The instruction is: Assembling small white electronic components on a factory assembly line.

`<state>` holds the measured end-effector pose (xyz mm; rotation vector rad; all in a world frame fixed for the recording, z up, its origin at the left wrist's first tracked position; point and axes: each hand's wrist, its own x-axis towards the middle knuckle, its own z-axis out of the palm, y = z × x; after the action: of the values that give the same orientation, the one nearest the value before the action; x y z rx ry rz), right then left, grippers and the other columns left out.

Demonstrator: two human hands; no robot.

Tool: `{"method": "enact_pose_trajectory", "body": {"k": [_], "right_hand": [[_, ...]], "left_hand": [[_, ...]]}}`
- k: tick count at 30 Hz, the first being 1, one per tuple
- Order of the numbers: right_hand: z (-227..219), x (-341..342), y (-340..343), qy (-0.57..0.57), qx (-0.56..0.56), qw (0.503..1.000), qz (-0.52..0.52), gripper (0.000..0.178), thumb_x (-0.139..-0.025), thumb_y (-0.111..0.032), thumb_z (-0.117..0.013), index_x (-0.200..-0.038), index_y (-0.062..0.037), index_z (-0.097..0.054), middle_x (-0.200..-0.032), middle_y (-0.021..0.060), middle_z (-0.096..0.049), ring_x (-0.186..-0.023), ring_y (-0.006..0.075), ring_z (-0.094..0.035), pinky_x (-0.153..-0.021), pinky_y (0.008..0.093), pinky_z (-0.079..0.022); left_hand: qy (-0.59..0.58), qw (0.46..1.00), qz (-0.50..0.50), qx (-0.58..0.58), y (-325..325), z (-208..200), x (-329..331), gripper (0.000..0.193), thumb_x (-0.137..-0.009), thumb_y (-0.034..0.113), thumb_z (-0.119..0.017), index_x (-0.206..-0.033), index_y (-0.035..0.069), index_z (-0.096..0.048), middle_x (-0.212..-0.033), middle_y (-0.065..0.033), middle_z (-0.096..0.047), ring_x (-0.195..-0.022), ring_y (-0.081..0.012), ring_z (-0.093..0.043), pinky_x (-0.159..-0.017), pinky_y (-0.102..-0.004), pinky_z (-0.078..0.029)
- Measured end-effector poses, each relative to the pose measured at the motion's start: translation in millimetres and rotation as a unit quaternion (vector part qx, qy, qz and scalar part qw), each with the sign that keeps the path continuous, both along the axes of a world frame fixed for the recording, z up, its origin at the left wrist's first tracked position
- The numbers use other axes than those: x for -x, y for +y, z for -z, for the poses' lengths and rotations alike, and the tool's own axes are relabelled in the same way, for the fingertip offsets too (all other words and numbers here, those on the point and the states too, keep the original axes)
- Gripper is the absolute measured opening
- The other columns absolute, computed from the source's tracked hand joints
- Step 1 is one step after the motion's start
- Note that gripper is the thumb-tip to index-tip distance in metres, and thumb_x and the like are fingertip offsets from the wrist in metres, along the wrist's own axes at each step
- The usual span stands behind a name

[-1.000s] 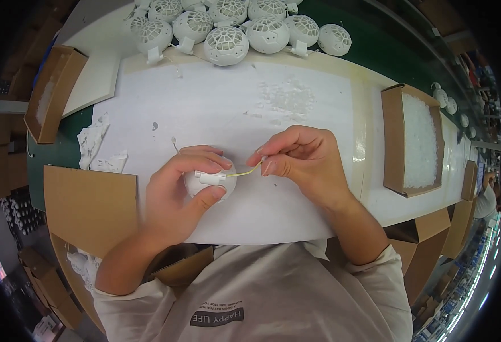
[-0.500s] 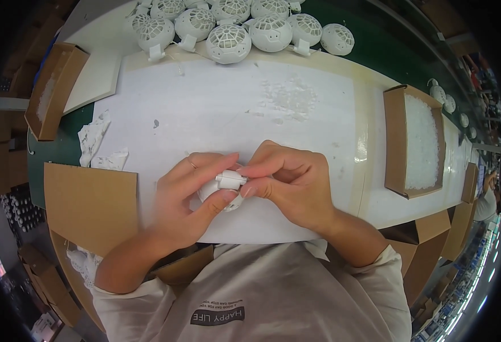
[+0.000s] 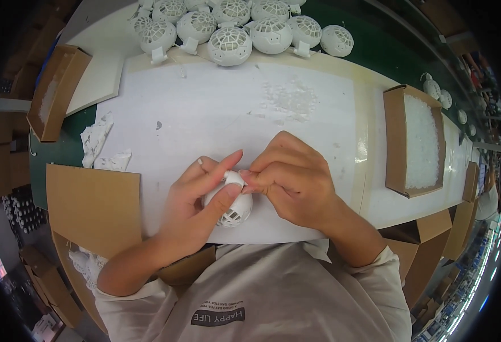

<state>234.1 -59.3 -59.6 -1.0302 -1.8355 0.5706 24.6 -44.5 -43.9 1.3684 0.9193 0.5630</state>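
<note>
A white round plastic housing with a lattice face (image 3: 238,214) is held just above the white tabletop, close to my body. My left hand (image 3: 190,210) wraps round it, with the thumb across its top and the fingers behind. From its far side sticks out a small white bracket (image 3: 235,178). At that bracket my right hand (image 3: 297,183) pinches with thumb and forefinger, the other fingers curled in. Whether a small piece sits between those fingertips is hidden. Further off on the table lies a scatter of small clear pieces (image 3: 290,100).
Several similar white housings (image 3: 229,45) crowd the table's far edge. A carton of clear pieces (image 3: 422,142) stands at right, a narrower carton (image 3: 59,94) at far left. Crumpled white scraps (image 3: 95,139) lie at left, near a brown cardboard flap (image 3: 93,208).
The housing has been tilted, so its lattice face now shows toward me and the bracket points away. My right hand has turned slightly, its fingers still at the bracket.
</note>
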Motion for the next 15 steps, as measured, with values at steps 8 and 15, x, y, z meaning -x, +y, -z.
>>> {"method": "enact_pose_trajectory", "body": {"k": [8, 15], "right_hand": [[-2.0, 6.6, -3.7, 0.113, 0.049, 0.992, -0.002, 0.015, -0.075, 0.002, -0.078, -0.086, -0.0045, -0.069, -0.082, 0.0069, -0.067, -0.073, 0.0236, -0.058, -0.064, 0.0334, -0.048], [-6.6, -33.2, 0.5, -0.159, 0.075, 0.977, 0.117, 0.025, -0.078, -0.011, -0.078, -0.100, -0.0058, -0.068, -0.086, 0.0075, -0.062, -0.083, 0.0249, -0.058, -0.073, 0.0371, -0.049]], "left_hand": [[-0.036, 0.998, 0.010, -0.044, 7.0, 3.1, 9.4, 0.045, -0.098, 0.011, -0.059, -0.139, -0.006, -0.051, -0.104, -0.0041, -0.059, -0.099, -0.0138, -0.056, -0.090, -0.0275, -0.044], [-0.055, 0.997, 0.014, 0.059, 7.5, -46.9, 115.8, 0.039, -0.095, 0.023, -0.063, -0.124, -0.004, -0.062, -0.092, -0.0125, -0.068, -0.087, -0.0232, -0.067, -0.080, -0.0360, -0.053]]}}
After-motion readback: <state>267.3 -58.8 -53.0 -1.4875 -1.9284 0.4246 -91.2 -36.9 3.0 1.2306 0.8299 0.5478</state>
